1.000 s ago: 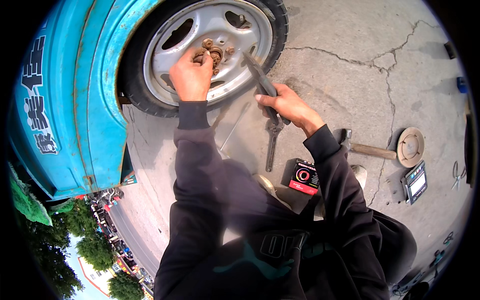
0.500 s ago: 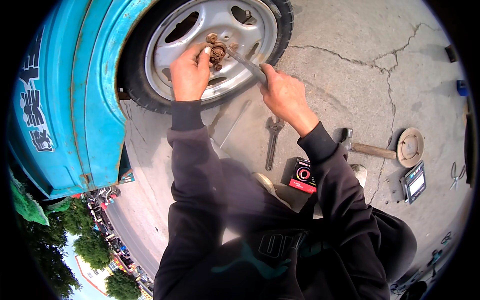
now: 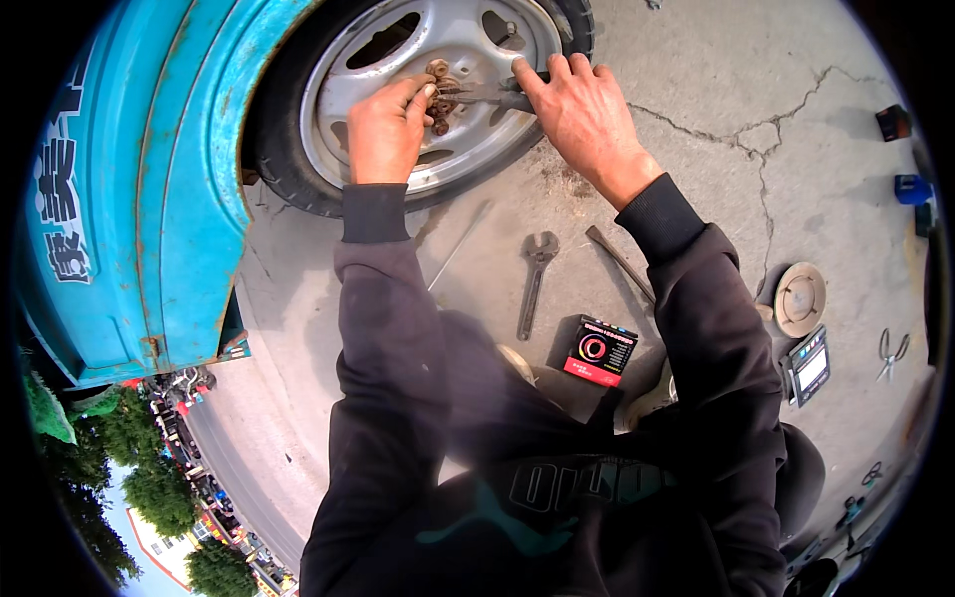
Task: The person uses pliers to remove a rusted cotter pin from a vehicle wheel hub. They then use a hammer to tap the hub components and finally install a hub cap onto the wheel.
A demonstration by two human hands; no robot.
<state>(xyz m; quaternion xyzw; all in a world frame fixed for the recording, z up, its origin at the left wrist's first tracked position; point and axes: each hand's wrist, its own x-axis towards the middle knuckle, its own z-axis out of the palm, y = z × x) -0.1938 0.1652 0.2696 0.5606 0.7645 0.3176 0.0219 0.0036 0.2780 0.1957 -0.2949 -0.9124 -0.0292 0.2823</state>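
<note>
Here, the left hand is resting against the silver steel wheel rim, its fingertips pinching at the rusty brown hub with its cluster of nuts at the wheel's centre. The right hand is closing loosely around a dark metal tool that is lying across the rim and pointing at that hub; how firmly it is gripping, I cannot tell. The two hands are sitting near each other, either side of the hub.

The rim is sitting inside a black rubber tyre under the turquoise painted body panel of a vehicle. On the cracked grey concrete ground below the hands, a grey adjustable spanner is lying beside a thin metal rod and a dark straight bar. Nearer the person's dark sleeves, a small black and red box is lying flat. Off to the right, a round tan disc is lying just above a small grey box with a pale face, and a pair of pliers is lying beyond them.
</note>
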